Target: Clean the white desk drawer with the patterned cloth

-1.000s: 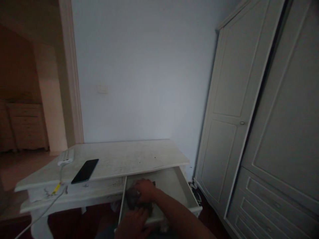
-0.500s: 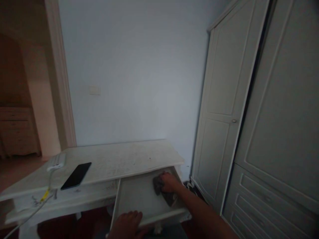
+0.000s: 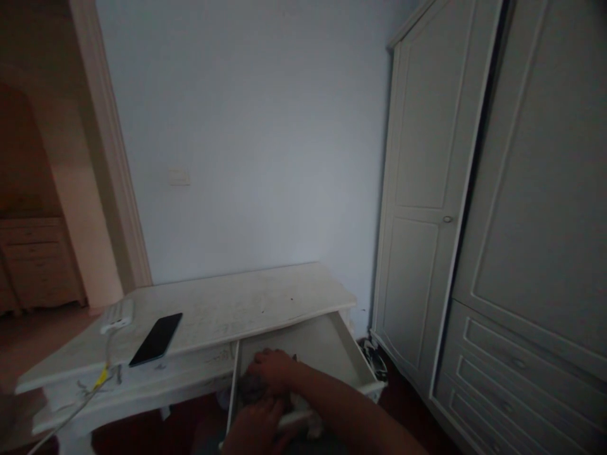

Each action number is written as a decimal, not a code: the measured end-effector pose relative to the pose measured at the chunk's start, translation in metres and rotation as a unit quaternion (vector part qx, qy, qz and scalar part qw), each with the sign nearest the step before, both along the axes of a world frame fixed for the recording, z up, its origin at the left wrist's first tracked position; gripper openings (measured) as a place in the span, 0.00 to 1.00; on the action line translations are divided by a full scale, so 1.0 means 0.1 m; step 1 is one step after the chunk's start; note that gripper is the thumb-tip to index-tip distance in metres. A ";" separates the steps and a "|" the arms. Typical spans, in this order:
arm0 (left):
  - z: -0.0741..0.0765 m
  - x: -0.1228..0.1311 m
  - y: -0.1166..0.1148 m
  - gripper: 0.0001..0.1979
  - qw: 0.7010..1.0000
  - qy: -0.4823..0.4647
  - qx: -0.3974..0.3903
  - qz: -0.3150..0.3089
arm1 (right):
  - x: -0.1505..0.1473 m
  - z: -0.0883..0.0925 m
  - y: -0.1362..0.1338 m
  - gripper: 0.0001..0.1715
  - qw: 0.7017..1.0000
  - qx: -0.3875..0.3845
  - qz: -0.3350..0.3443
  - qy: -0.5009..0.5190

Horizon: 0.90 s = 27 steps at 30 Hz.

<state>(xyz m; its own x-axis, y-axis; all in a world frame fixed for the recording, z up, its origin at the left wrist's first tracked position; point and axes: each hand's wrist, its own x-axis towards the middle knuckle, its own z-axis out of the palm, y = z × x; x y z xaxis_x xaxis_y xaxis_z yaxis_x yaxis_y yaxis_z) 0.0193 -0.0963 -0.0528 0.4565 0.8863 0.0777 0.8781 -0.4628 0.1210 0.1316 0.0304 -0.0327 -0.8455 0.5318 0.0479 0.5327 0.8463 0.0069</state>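
Observation:
A white drawer is pulled out from the desk, low in the view. Inside it, near the left wall and the front, my right hand presses down on a crumpled grey cloth, its fingers bent over it. Much of the cloth is hidden under the hand. My left hand is closed over the drawer's front edge, just below the cloth. My right forearm crosses over the drawer front.
On the white desk top lie a black phone and a white power strip with a cable. A white wardrobe stands at the right. Shoes sit on the floor between desk and wardrobe.
My right hand has moved with the cloth from the drawer's right side to its front left, close to my left hand. My left hand stays at the front edge. The view has shifted slightly.

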 end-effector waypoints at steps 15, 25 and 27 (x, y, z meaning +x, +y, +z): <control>0.13 0.06 -0.04 0.21 1.000 0.023 -0.018 0.005 | 0.26 -0.13 0.13 0.36 0.990 -0.038 -0.124 0.047; -0.16 -0.06 0.00 0.19 0.993 0.010 0.095 -0.068 | 0.02 -0.16 -0.01 0.29 0.997 -0.068 0.022 -0.033; -0.20 -0.09 0.01 0.19 0.990 0.001 0.120 -0.080 | 0.03 -0.09 -0.03 0.29 0.996 -0.071 0.027 -0.049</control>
